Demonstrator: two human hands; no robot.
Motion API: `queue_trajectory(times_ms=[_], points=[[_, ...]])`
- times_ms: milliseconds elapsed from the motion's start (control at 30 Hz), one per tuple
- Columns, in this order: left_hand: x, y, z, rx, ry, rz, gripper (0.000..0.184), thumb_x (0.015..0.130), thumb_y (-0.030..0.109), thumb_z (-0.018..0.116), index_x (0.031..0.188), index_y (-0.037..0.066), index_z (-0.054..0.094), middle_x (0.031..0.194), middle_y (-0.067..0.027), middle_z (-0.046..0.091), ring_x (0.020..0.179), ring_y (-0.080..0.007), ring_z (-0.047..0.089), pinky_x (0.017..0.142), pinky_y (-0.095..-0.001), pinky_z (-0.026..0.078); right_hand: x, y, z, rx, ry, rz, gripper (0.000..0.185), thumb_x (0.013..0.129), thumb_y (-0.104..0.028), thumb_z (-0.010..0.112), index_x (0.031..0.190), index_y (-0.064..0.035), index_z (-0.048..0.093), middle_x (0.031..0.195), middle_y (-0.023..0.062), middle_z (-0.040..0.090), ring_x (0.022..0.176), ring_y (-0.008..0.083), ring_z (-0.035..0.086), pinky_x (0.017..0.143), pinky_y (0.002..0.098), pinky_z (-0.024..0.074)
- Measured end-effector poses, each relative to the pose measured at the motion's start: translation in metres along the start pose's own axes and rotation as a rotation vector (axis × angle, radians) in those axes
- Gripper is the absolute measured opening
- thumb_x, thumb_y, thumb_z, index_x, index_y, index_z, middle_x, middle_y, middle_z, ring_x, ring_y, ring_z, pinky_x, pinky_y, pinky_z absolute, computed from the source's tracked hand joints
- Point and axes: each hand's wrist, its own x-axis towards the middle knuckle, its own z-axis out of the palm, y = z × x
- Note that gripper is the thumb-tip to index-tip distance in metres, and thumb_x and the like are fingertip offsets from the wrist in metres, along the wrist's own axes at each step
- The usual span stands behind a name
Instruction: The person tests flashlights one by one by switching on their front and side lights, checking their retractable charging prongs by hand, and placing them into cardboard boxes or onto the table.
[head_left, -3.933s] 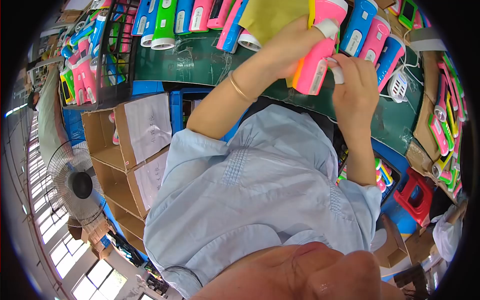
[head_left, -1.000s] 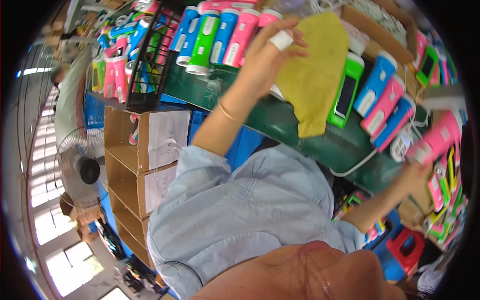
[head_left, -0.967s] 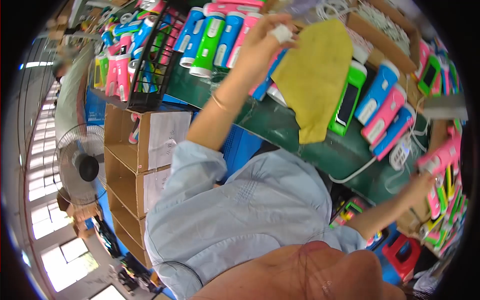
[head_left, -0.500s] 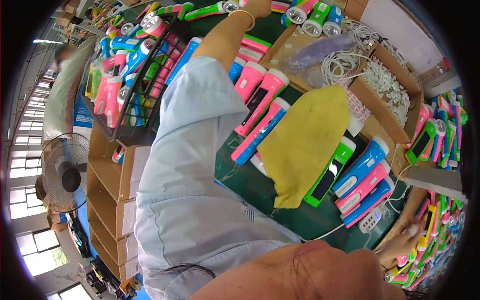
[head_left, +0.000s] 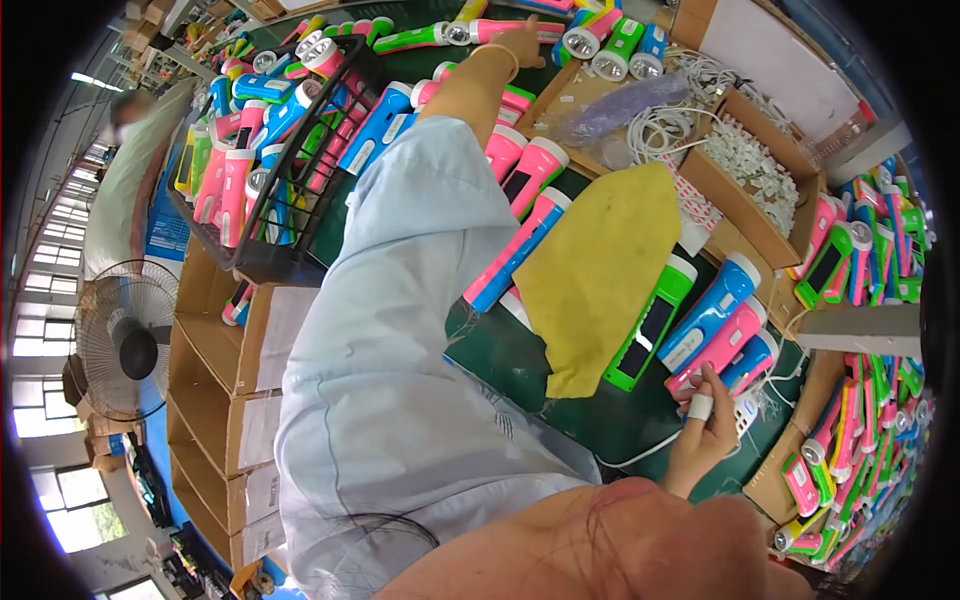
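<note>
My left hand [head_left: 518,46], at the end of a light blue sleeve, reaches to the far side of the table. Its fingers lie across a pink flashlight [head_left: 484,31] in the back row. At the right, my right hand [head_left: 705,437], with a white wrap on one finger, has its fingertips closed at the tail end of another pink flashlight [head_left: 722,345]. That one lies between a large blue flashlight [head_left: 708,315] and a blue-and-pink flashlight [head_left: 750,362]. A green flashlight with a dark panel [head_left: 650,325] lies beside the yellow cloth [head_left: 600,270].
A black basket [head_left: 300,190] heaped with flashlights stands at the left. Cardboard boxes [head_left: 755,170] hold small white parts and coiled cables [head_left: 665,130]. A white power strip [head_left: 747,408] and its cord lie near my right hand. A fan [head_left: 132,345] stands beyond cardboard shelving [head_left: 205,420].
My right hand has come from the far right edge to the pink flashlight. My left hand is now over a pink flashlight at the back. The whole view has shifted slightly.
</note>
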Motion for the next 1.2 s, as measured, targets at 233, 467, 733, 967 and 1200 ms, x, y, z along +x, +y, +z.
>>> queue_trajectory(times_ms=[233,467,733,967,1200], points=[[0.035,-0.017,0.017,0.140,0.252,0.047,0.067,0.076,0.023,0.057,0.136,0.009,0.033,0.130,-0.0125,0.044,0.122,-0.0291,0.038,0.094,-0.0463,0.034,-0.026,0.001,-0.005,0.068,-0.009,0.074,0.019,0.088,-0.005,0.051,0.099,0.0013,0.064,0.079,0.0111,0.062,0.060,0.0126,0.060,0.051,0.0217,0.0415],[0.030,-0.004,0.015,0.108,0.000,0.037,0.067,0.072,0.034,0.068,0.131,0.021,0.038,0.118,-0.0124,0.050,0.108,-0.0290,0.051,0.088,-0.0473,0.041,-0.015,0.002,0.012,0.101,-0.071,0.063,0.018,0.087,-0.005,0.052,0.099,0.0012,0.064,0.076,0.0110,0.063,0.059,0.0136,0.061,0.051,0.0223,0.0426],[-0.014,-0.017,-0.012,0.070,-0.145,-0.185,0.068,0.067,0.044,0.071,0.116,0.002,0.048,0.128,-0.0171,0.044,0.113,-0.0332,0.048,0.093,-0.0455,0.041,-0.040,-0.002,0.013,0.101,-0.153,0.040,0.019,0.085,-0.003,0.052,0.099,-0.0007,0.065,0.073,0.0090,0.062,0.058,0.0135,0.060,0.055,0.0238,0.0436],[-0.029,-0.016,-0.068,0.034,-0.157,-0.093,0.075,0.062,0.042,0.073,0.119,-0.002,0.050,0.127,-0.0218,0.046,0.116,-0.0349,0.048,0.094,-0.0398,0.041,-0.065,-0.003,0.001,0.115,-0.095,0.076,0.019,0.085,-0.004,0.052,0.099,-0.0020,0.065,0.073,0.0094,0.062,0.058,0.0134,0.061,0.055,0.0237,0.0436],[-0.083,-0.032,-0.173,-1.630,-0.205,0.065,0.046,0.079,0.017,0.064,0.120,0.003,0.048,0.106,-0.0117,0.059,0.097,-0.0210,0.058,0.084,-0.0286,0.048,-0.058,-0.003,0.006,0.236,-0.107,0.058,0.019,0.086,-0.006,0.054,0.102,0.0017,0.062,0.083,0.0106,0.061,0.066,0.0150,0.061,0.064,0.0249,0.0466]])
